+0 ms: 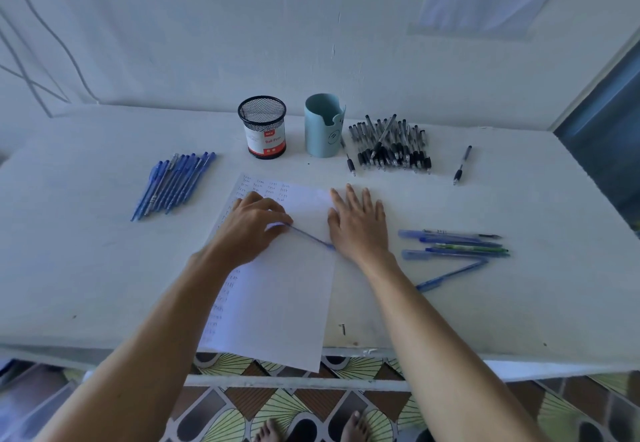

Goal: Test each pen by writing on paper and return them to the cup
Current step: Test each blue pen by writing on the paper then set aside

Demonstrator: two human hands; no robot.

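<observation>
Left hand (252, 227) is pinching a blue pen (311, 236) over the paper (277, 296), while the right hand (356, 220) lies flat, fingers straight, on the sheet's edge. Lots of "test" scribbles already, so I'd guess many pens got tried. No pens show in the mesh cup (262, 126) or teal cup (323, 126) though. The blue pile (173, 182), black pile (391, 147) and mixed bunch (453, 246) all lie loose, so returning looks undone.
</observation>
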